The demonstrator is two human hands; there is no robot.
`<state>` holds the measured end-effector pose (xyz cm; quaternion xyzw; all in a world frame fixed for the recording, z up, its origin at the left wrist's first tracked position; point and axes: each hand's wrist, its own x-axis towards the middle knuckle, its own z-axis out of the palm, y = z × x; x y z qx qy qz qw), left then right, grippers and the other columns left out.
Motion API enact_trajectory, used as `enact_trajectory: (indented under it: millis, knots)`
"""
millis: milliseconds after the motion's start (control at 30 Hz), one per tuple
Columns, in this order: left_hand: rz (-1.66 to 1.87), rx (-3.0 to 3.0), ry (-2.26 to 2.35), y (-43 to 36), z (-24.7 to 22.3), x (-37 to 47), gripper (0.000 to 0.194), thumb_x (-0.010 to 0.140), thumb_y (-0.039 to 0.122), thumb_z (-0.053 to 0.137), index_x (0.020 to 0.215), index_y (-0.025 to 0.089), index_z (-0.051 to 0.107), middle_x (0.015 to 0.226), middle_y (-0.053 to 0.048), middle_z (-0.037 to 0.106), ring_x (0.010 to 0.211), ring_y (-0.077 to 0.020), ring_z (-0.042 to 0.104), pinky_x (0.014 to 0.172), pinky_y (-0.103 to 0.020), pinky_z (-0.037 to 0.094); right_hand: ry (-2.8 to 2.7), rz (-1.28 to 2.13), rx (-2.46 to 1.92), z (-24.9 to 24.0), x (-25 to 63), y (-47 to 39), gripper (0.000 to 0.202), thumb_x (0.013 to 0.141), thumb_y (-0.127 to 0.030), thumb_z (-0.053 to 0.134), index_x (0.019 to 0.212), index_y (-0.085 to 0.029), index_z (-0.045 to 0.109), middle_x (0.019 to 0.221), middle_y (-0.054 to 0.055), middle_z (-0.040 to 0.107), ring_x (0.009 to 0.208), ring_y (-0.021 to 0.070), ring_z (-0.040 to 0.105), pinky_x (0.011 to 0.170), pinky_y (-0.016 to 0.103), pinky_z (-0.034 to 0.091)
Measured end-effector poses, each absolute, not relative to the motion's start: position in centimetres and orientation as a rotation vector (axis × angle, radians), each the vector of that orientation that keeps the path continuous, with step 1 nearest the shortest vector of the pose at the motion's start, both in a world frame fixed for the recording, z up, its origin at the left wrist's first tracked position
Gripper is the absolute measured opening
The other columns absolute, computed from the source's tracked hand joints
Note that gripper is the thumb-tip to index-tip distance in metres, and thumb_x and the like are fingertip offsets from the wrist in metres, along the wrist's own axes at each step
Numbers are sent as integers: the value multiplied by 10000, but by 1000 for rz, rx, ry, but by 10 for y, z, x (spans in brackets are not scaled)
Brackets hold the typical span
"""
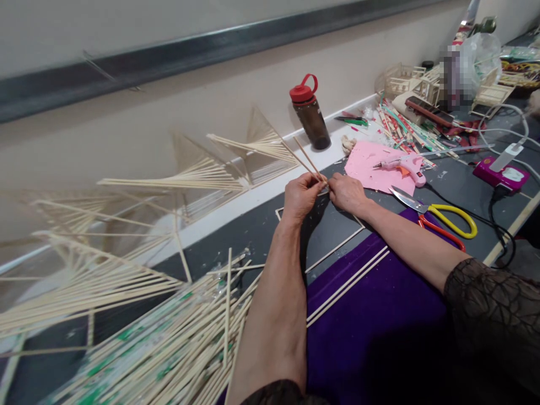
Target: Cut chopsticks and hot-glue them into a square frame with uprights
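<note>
1. The left hand (302,196) pinches two thin sticks (306,156) between thumb and fingers, closed down on their lower ends; the sticks slant up from the grip toward the wall
2. The right hand (346,193) is just beside it, its fingers drawn in at the base of the sticks; whether they grip anything, or how tightly, I cannot tell
3. Both hands are over the grey table (251,228), near its wall-side edge, with the two thin sticks above the tabletop
4. Below the hands, a stick frame (334,250) lies partly hidden by the arms, one of its sides next to a purple cloth (379,315)
5. Two loose sticks (346,284) lie side by side on the purple cloth
6. Right of the hands, a glue gun (400,164) lies on a pink sheet (363,163), and open scissors (426,209) lie nearer the purple cloth
7. A bottle (311,118) with a red lid stands upright by the wall-side edge
8. A heap of sticks (181,332) in clear and green wrapping spreads left of the left arm; fan-shaped stick structures (185,174) line the wall side beyond it, blurred
9. A purple power box (501,173) sits toward the table's right edge
</note>
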<state>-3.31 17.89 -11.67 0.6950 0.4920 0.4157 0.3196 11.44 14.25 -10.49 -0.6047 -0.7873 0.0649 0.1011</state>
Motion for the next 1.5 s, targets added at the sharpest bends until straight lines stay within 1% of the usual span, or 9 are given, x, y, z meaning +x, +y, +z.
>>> enact_trajectory:
  millis: [267,633,767,867,1033,1300,1500]
  knots:
    - [1105,1756,1254,177,-114,-32,195,670,318,710,799,174,738,721,-6,695,686,-153,599,612,-248,452,-2309,172,-1783,-107,114,143,368,1005,-217,365,1240,-159,642,1246,135,650,1129,255,640,898,347,533]
    - [1126,1721,1214,179,-116,-32,203,645,324,722,784,177,733,697,-5,674,653,-143,570,606,-252,437,-2296,162,-1791,-108,114,142,372,998,-215,366,1218,-155,660,1232,132,652,1121,261,649,888,360,540]
    - [1121,1714,1214,179,-117,-33,196,652,331,721,775,179,730,704,-9,677,663,-149,579,606,-254,441,-2286,188,-1807,-105,114,137,378,1002,-266,382,1213,-156,675,1228,135,651,1125,262,648,900,359,536]
    - [1122,1726,1216,179,-116,-33,183,658,328,718,769,183,727,719,-16,688,681,-157,595,624,-261,453,-2270,208,-1818,-104,115,135,372,986,-290,423,1248,-173,659,1232,119,649,1119,257,649,892,354,539]
    - [1118,1749,1218,178,-115,-32,181,671,316,706,789,181,731,734,-12,698,686,-155,605,625,-254,466,-2276,226,-1846,-106,114,140,374,995,-268,394,1268,-210,643,1247,106,635,1097,251,655,869,361,546]
    - [1124,1738,1228,177,-115,-31,184,672,310,705,799,180,734,732,-11,703,684,-154,610,592,-240,467,-2273,212,-1855,-108,113,142,363,1017,-272,381,1277,-185,618,1252,127,632,1125,255,648,893,362,542]
    - [1119,1753,1226,177,-115,-31,175,682,299,702,806,181,738,729,-15,703,684,-158,613,579,-241,467,-2298,210,-1839,-107,112,142,371,1027,-249,344,1249,-175,631,1279,143,624,1139,254,652,902,366,539]
